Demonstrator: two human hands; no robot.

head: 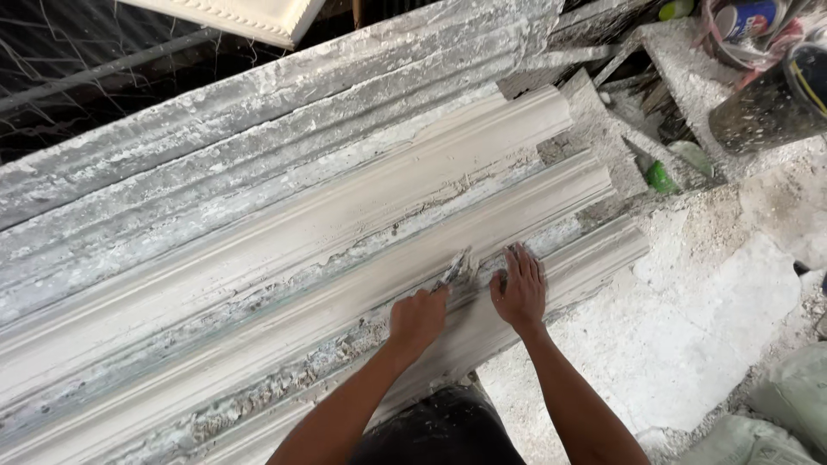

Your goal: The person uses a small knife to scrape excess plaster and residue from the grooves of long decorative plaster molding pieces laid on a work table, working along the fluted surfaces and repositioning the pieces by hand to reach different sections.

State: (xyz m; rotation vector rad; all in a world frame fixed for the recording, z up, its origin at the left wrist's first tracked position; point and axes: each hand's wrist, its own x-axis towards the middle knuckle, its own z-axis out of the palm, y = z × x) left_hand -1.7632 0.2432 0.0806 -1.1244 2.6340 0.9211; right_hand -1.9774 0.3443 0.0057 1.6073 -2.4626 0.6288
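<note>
Near the lower middle of the frame, the left hand [419, 319] is closing in a fist around a small plaster-caked scraping tool [454, 270], pressing its tip into the long pale grey plaster cornice moulding [362, 258]. The right hand [519, 289] is lying open and flat, holding nothing, just beside it. Too steep a tip could be gouging the soft profile; a slip could be nicking those nearby fingers.

Upper right: dark plaster-spattered bucket [767, 103] lying tilted, beside a round container with a blue-and-white lid [748, 19]. Lower down — a small green bottle [662, 177] wedged among grey, dust-coated scraps. Top edge: cream ornamental panel with beaded rim [245, 15]. Far left — a thin grey metal rod [103, 69] across darkness. Bottom right: pale green sacks [788, 405] on rubble-strewn white floor [706, 327].
</note>
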